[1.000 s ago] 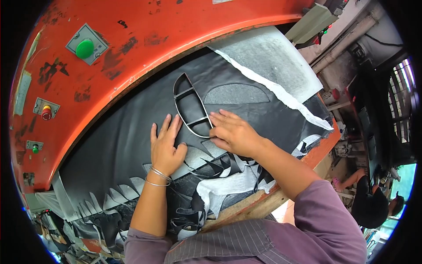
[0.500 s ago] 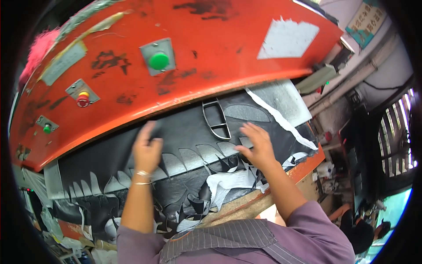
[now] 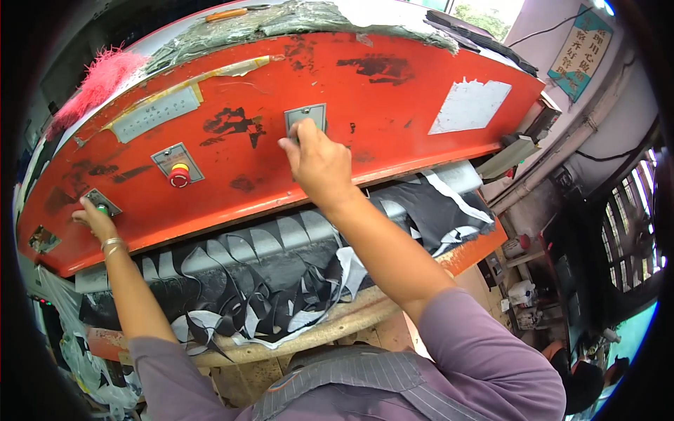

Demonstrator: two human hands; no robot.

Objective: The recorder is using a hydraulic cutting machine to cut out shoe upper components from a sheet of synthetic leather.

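Observation:
At a red press, my left hand (image 3: 97,220) reaches the lower left of the front panel, its fingers apart and touching a small green button (image 3: 103,209). My right hand (image 3: 321,165) is closed over the middle metal button plate (image 3: 306,114), with the thumb standing out to the left. It covers nearly all of that plate's green button. Below the panel, a black sheet (image 3: 435,210) with cut-out shapes lies on a pale board (image 3: 284,235), partly hidden by the press and my right arm. No metal cutting die shows now.
Between my hands sits a red and yellow stop button (image 3: 180,175). Black and white scraps (image 3: 263,302) hang over the bench's front edge (image 3: 337,316). Pink fibres (image 3: 102,81) and an orange-handled tool (image 3: 226,14) lie on top of the press. Another person (image 3: 583,384) is at lower right.
Both hands have moved from above the black sheet up to the press panel, the left going far left. The cutting die has gone out of sight, and my view has shifted.

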